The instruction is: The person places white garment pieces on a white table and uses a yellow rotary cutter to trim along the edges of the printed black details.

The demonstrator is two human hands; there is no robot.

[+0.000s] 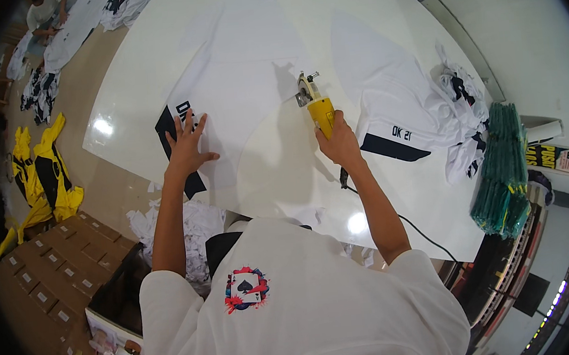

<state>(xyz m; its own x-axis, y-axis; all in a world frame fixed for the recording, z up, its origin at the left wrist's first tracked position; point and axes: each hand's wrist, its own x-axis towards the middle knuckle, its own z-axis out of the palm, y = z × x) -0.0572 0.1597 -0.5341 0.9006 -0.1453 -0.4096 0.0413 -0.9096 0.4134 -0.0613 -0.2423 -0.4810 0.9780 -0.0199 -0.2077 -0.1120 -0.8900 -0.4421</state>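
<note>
My left hand (pixel 187 147) lies with spread fingers on a white fabric piece (pixel 241 66), next to its navy end band (pixel 167 130) with dark print. My right hand (pixel 341 142) is closed around the yellow body of an electric rotary cutter (pixel 321 112). The cutter's round metal blade head points away from me, at the right edge of that white piece. To the right lies another white fabric piece (pixel 384 81), also with a navy band (pixel 393 146) and dark print. A black cord (pixel 418 230) runs from the cutter toward the lower right.
The glossy white table (pixel 284 171) spans the middle. Bunched white and navy fabric (pixel 461 108) and a green plastic bundle (pixel 500 172) crowd its right edge. White scraps (pixel 181 234), brown cartons (pixel 64 285) and yellow-black garments (pixel 47 171) lie left. Another person (pixel 47 14) works far left.
</note>
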